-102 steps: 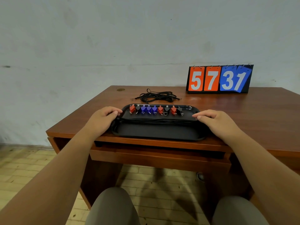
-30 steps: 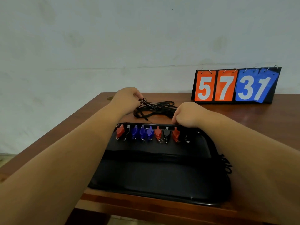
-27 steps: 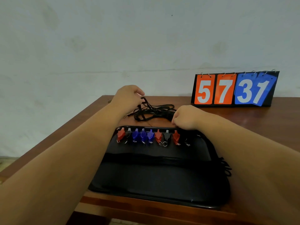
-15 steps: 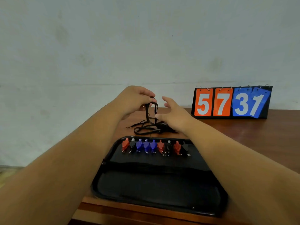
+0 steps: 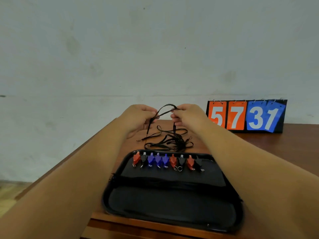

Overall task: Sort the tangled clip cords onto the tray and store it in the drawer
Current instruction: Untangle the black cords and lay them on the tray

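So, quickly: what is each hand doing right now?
Left hand: fingers pinch the black cord.
Right hand: fingers pinch the same cord.

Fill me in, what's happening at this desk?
A person is working through the tangled black cords. The left hand and right hand both pinch one cord loop, held up above the pile lying on the desk behind the tray. The tray already holds a row of red, black and blue clips along its far edge.
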The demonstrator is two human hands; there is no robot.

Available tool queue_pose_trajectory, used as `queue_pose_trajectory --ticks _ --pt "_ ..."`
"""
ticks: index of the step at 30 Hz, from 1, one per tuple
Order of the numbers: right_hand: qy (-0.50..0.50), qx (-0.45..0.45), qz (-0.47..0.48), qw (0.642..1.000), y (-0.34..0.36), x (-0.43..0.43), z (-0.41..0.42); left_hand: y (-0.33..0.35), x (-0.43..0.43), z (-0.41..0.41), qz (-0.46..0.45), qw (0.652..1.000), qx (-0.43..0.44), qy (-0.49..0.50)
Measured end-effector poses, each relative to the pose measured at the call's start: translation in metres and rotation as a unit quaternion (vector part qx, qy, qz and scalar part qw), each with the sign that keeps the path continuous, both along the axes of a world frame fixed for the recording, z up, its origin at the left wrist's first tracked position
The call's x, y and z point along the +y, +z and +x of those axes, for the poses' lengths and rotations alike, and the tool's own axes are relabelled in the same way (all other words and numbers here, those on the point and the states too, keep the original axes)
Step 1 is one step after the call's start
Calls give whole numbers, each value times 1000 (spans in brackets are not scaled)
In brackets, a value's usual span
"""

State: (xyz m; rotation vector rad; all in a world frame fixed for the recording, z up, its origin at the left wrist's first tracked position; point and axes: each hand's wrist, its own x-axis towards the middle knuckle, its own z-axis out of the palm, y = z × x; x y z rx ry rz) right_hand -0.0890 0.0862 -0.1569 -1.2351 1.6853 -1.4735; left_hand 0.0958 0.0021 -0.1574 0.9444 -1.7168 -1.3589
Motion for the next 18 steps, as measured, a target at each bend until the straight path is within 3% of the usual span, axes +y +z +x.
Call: queue_pose_trajectory --ticks 5,13,18 --pt "3 19 -21 1000 22 3 -19 -18 2 -23 43 998 9 -41" --pt "16 0 -73 997 49 14 -45 -44 6 -88 -77 979 -167 -81" --pt "21 -65 -112 991 58 27 -65 -52 9 -109 -83 983 -140 -88"
